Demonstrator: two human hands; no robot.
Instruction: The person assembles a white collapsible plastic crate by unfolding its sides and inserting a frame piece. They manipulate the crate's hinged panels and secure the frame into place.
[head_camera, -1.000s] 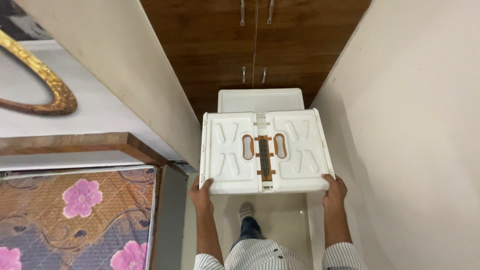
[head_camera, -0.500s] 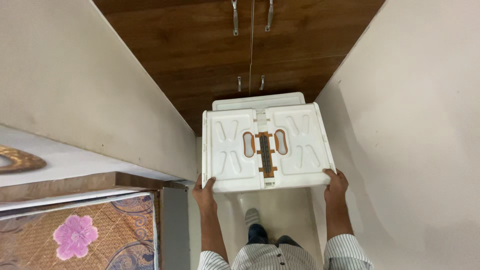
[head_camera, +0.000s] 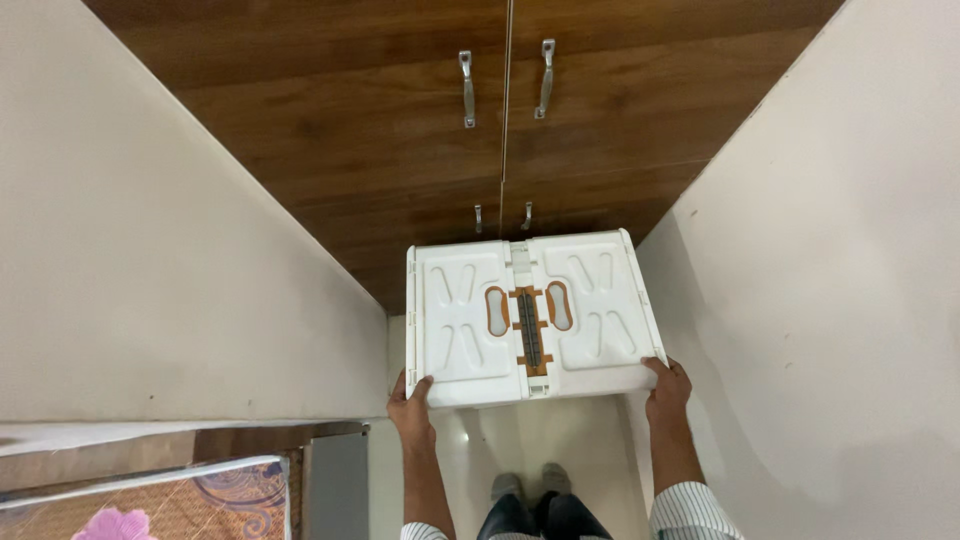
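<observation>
We see a white plastic folding box (head_camera: 530, 315), its moulded lid smooth with a soft sheen, set with orange-brown plastic inserts around a dark ribbed strip. Our left hand (head_camera: 411, 408) and right hand (head_camera: 668, 386) are bare on its near corners, striped woven cloth at the cuffs. Ahead, the wardrobe doors (head_camera: 400, 130) look like dark wood laminate, satin and grained, with polished metal handles (head_camera: 467, 88). The walls (head_camera: 850, 300) are matt painted plaster. The floor (head_camera: 520, 440) is pale and glossy. A patterned fabric mattress (head_camera: 130, 510) shows low at left.
</observation>
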